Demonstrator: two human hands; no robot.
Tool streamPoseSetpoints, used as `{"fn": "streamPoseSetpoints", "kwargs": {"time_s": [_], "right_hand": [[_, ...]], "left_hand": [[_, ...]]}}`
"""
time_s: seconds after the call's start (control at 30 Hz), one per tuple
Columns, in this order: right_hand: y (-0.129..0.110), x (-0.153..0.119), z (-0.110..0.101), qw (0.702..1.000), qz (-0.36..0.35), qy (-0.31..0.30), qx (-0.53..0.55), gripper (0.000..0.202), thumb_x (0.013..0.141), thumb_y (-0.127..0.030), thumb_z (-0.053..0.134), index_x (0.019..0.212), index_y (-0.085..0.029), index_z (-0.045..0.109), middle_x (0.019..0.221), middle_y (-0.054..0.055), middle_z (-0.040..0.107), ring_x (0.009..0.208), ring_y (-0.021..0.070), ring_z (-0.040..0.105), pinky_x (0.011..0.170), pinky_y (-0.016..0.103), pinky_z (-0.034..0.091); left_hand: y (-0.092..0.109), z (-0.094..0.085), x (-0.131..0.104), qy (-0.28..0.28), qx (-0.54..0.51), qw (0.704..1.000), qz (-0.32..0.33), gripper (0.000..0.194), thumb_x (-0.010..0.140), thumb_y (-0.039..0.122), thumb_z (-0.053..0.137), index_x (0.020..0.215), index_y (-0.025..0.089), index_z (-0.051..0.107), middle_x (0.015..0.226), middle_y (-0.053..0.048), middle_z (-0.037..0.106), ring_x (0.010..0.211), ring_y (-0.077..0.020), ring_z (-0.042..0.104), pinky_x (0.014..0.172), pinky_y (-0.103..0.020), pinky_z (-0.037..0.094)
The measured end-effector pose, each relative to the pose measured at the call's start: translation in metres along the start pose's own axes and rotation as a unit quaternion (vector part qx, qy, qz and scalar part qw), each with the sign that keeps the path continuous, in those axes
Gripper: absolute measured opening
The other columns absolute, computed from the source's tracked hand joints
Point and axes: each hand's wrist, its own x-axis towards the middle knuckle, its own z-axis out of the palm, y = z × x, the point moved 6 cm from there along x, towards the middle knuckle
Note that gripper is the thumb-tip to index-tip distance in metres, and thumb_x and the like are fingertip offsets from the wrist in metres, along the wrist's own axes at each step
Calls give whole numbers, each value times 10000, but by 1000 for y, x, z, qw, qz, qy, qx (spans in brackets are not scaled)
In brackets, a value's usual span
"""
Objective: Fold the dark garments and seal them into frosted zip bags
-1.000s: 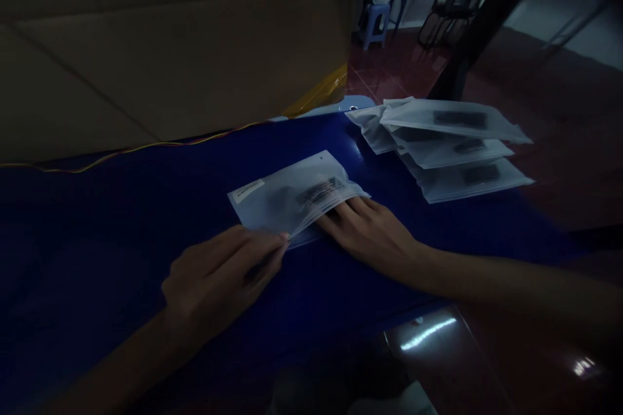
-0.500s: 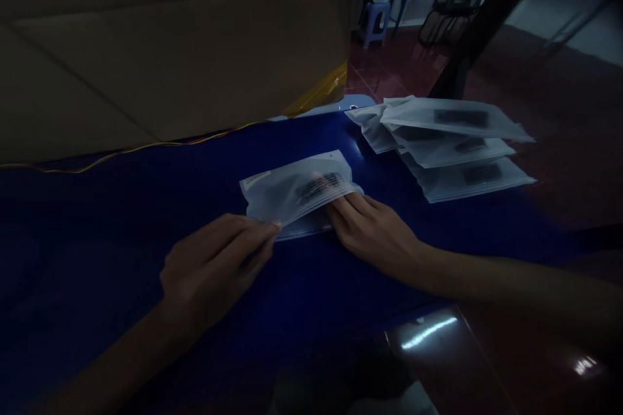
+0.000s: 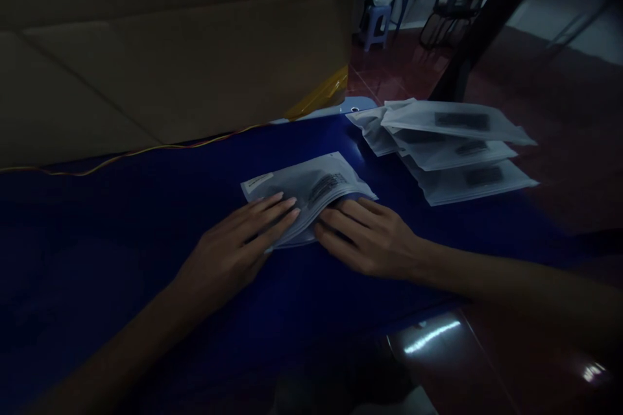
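We rest the fingers (image 3: 271, 213) of our left hand (image 3: 231, 253) on a translucent bag (image 3: 287, 187), laid out nearly straight and slightly spread, pinching nothing. The right hand (image 3: 372, 233) has bent fingers at the bag's raised near edge, some tips tucked beneath the upper layer; we cannot tell whether they pinch anything inside. The bag lies on the blue tabletop (image 3: 121, 253), between and just beyond our hands. Its far left corner carries a pale label (image 3: 259, 182), and a dark block of print (image 3: 329, 185) runs across its right half; we can read neither. Both wrists lie low, the forearms coming in from opposite sides. Further right, overlapping bags (image 3: 452, 185) show dark blocks, also illegible. Behind stands a cardboard box (image 3: 185, 78) with yellow tape (image 3: 321, 96) at its corner.
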Motion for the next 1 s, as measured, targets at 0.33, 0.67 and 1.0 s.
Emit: {"fn": "streamPoseSetpoints", "kwargs": {"time_s": [0.33, 0.67, 1.0], "right_hand": [[26, -4, -5, 985, 142, 76, 66, 378, 985, -295, 664, 1328, -137, 668, 1266, 132, 754, 1213, 280, 680, 1016, 453, 560], [39, -10, 20, 973, 128, -108, 159, 598, 1067, -491, 561, 1522, -105, 522, 1603, 205, 525, 1553, 305, 415, 1240, 548, 392], [-23, 7, -12, 988, -66, 79, 118, 95, 968, -210, 731, 991, -164, 810, 998, 15, 808, 944, 146, 718, 869, 289, 593]], "left_hand": [[-14, 20, -5, -84, 31, 995, -41, 790, 1049, 67, 412, 1728, 284, 72, 1758, -124, 282, 1622, -347, 279, 1224, -599, 444], [-18, 11, -11, -93, -58, 993, -47, 689, 1059, 60, 426, 1659, 388, 336, 1749, -31, 327, 1605, -293, 335, 1196, -547, 498], [9, 17, -7, -65, -70, 995, 13, 589, 1084, 122, 508, 1636, 296, 399, 1738, -125, 332, 1615, -322, 300, 1224, -564, 459]]}}
